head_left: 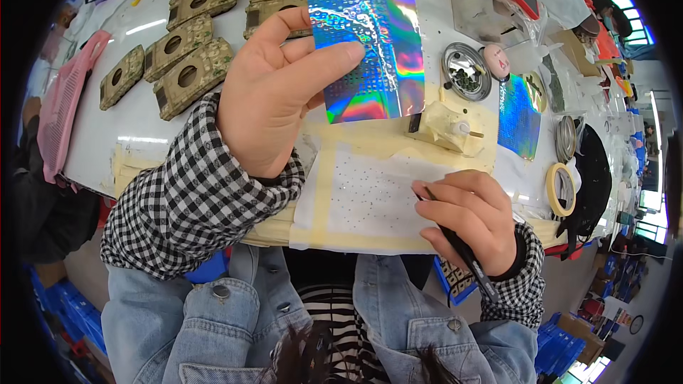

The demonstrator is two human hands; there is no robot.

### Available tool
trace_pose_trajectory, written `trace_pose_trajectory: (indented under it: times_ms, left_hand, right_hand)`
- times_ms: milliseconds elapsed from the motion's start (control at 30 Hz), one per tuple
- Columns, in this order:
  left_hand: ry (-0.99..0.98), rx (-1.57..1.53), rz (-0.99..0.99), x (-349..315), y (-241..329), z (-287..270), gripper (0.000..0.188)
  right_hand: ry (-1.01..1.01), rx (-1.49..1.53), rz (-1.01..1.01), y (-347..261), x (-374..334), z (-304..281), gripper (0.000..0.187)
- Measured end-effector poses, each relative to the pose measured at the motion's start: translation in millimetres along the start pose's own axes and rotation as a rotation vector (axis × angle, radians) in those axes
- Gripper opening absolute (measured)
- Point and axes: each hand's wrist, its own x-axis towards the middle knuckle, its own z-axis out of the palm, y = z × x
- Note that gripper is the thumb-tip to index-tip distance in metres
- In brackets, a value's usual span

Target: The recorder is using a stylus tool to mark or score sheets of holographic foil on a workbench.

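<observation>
The left hand (pixel 267 92) held a shiny rainbow sheet (pixel 391 35) up over the table (pixel 131 135). Its thumb pressed on the front, and the other fingers went behind the left edge. The right hand (pixel 473 217) was lower down, near the right side of a white paper (pixel 324 217). Its fingers were closed around a thin black tool (pixel 464 252), which slanted with its top end toward the sleeve. I could not tell if the tool's tips were apart. Lots of tiny dots (pixel 370 195) lay spread over the paper, and yellow tape (pixel 324 185) ran along its left side.

Past the paper sat a pale block (pixel 445 128) with a white knob. Near it was a round tin (pixel 466 71) with dark green bits inside. Another shiny sheet (pixel 519 124) lay to the right, close to a tape roll (pixel 560 190). Spotted brown-green boxes (pixel 203 96) with round holes stood on the left.
</observation>
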Motion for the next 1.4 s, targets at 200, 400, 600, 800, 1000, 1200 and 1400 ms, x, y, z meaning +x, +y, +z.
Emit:
trace_pose_trajectory:
  times_ms: [200,400,600,800,1000,1200,1400]
  left_hand:
    - [0.053,-0.064,-0.003,9,1,-9,0.041]
    - [0.078,-0.056,0.051,18,0,-17,0.036]
    - [0.053,-0.022,0.102,27,-4,-18,0.034]
    - [0.094,-0.054,0.129,32,-14,-20,0.035]
    - [0.113,-0.036,0.095,22,-4,-29,0.035]
    - [0.137,-0.015,0.021,24,-6,-19,0.036]
    - [0.166,0.064,0.085,35,-20,-27,0.039]
  right_hand:
    - [0.339,-0.148,0.146,-13,-29,-45,0.063]
    - [0.587,-0.266,0.744,0,-101,-66,0.02]
    - [0.512,-0.499,0.86,26,-126,-24,0.015]
    - [0.48,-0.499,0.718,40,-141,-22,0.026]
    - [0.099,0.348,0.469,-41,-125,-38,0.016]
    - [-0.389,0.825,0.682,0,-170,140,0.028]
    - [0.073,0.609,0.844,65,-94,223,0.029]
